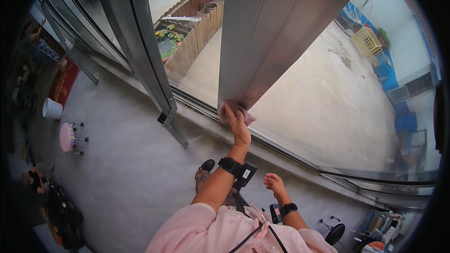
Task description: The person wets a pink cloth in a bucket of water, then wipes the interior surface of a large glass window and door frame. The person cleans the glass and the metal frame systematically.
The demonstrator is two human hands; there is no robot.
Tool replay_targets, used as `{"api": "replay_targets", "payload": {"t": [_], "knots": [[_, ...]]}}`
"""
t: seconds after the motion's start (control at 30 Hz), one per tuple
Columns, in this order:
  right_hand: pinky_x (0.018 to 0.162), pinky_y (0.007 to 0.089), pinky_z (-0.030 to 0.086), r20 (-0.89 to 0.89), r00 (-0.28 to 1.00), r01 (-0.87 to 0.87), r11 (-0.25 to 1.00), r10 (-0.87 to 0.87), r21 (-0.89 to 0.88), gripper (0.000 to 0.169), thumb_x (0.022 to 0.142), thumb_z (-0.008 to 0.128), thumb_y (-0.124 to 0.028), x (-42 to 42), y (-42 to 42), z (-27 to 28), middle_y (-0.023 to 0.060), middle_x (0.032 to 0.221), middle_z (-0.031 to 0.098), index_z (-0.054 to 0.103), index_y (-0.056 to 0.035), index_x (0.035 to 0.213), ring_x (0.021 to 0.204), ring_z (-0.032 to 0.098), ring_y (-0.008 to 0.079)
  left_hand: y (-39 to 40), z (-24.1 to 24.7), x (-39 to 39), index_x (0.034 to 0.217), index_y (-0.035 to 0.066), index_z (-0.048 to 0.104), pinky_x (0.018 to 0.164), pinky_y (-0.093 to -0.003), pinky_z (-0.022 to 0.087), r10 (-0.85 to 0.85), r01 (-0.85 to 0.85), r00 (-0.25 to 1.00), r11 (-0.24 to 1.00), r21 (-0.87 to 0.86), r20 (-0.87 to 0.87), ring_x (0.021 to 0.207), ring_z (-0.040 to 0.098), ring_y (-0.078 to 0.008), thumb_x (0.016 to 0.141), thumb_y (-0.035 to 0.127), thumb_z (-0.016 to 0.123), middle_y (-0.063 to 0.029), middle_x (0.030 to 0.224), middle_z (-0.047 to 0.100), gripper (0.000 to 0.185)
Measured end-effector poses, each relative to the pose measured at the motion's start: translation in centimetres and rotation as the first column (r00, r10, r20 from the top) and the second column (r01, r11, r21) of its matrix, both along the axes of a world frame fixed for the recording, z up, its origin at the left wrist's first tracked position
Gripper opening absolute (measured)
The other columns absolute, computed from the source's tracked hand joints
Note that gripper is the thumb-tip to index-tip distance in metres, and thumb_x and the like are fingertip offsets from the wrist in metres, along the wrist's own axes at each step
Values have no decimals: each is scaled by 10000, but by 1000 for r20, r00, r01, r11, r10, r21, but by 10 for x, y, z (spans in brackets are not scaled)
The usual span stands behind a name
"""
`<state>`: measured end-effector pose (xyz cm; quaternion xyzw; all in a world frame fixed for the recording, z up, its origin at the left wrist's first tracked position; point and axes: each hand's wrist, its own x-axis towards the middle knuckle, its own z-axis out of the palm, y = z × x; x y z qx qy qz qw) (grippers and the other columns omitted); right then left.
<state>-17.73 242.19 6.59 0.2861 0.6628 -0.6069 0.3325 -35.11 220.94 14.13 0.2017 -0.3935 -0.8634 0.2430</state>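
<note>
My left hand [239,124] presses a pinkish cloth [248,116] against the foot of a wide grey metal door post [260,42], just above the sliding-door track [274,144]. The cloth bunches out on both sides of the fingers. My right hand [275,183] hangs in front of my body, lower and to the right, with its fingers curled and no object visible in them. Both wrists wear black straps with small box-shaped devices. Glass panes stand on either side of the post.
A grey metal upright [140,49] with an angled foot stands left of the post. Farther left are a round pink stool [66,137], a white bucket [52,109] and other people. A black stool [334,233] is at lower right. Wooden planters [193,38] stand beyond the glass.
</note>
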Motion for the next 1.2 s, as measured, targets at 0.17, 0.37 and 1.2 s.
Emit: {"api": "replay_targets", "payload": {"t": [0.17, 0.37, 1.2], "knots": [[612, 236, 421, -8, 995, -95, 994, 95, 51, 191, 796, 437, -108, -4, -9, -11, 20, 876, 572, 506, -79, 971, 741, 542, 114, -16, -28, -13, 1098, 5, 400, 896, -315, 300, 172, -136, 983, 914, -383, 62, 1029, 382, -219, 875, 206, 364, -111, 1107, 390, 302], [613, 233, 420, 47, 995, -97, 988, 92, 119, 199, 797, 439, -109, 10, 2, -27, 24, 882, 575, 505, -68, 980, 747, 543, 114, -33, -172, -44, 968, 15, 440, 824, -325, 363, 328, -15, 878, 747, -664, 349, 939, 435, -255, 804, 188, 443, -136, 1033, 433, 238], [613, 237, 414, -105, 975, -190, 978, 198, 85, 200, 787, 465, -120, -16, -33, -1, 26, 867, 574, 526, -64, 969, 745, 534, 114, 2, 140, -58, 1300, 26, 126, 915, -507, 128, 208, -498, 867, 387, -776, -453, 1149, 86, -430, 776, 348, 462, -268, 1296, 65, 701]]}}
